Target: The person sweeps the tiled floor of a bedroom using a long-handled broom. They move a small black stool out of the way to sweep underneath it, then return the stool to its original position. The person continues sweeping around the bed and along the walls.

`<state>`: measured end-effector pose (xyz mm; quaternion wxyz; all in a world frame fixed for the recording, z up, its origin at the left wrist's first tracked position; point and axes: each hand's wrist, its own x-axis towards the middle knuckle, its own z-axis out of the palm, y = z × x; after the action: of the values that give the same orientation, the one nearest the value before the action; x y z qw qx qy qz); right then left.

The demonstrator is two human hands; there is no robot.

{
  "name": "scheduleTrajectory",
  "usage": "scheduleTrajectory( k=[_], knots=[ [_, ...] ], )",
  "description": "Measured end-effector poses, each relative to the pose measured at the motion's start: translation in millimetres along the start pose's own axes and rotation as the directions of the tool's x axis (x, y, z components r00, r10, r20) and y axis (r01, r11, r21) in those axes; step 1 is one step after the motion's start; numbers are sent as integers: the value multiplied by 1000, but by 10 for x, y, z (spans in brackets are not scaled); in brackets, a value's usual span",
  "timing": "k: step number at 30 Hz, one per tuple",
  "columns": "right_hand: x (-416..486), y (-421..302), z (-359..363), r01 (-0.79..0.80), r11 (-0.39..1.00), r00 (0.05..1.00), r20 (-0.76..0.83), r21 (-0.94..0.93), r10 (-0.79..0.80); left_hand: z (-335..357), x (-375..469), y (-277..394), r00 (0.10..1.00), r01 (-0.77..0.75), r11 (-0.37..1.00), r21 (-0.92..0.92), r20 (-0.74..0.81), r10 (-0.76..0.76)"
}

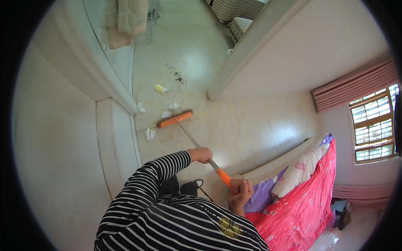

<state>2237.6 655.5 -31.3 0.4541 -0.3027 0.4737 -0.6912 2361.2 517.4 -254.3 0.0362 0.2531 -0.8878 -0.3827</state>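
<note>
My left hand [201, 154] is closed around the grey metal handle of a broom, partway down. My right hand [240, 192] grips the orange end of the same handle, nearer my body. The broom's orange head [176, 119] rests on the tiled floor. White paper scraps lie just beyond the head, and more scraps [150, 134] lie to its left. Farther off are a crumpled yellow-and-white wrapper [160, 88] and a patch of dark debris [178, 77]. Small white pieces [141, 109] sit beside the door frame.
A bed with pink and purple bedding [295, 213] stands at the right. A wall end [216, 89] juts out ahead, and a door frame [125, 94] rises at the left. Hanging cloths [132, 18] and a quilted piece of furniture [238, 28] are in the area beyond.
</note>
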Motion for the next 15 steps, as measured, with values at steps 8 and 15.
scheduleTrajectory(
  k=[8, 15],
  knots=[
    [-32, -847, -38, 103, 896, 993, -5, -433, -117, -141, 141, 913, 991, 68, 985, -159, -100, -84],
    [-74, -966, -93, 242, 612, 964, 116, -753, -238, 264, 186, 1267, 987, -158, 917, -366, -43, 153]
  ],
)
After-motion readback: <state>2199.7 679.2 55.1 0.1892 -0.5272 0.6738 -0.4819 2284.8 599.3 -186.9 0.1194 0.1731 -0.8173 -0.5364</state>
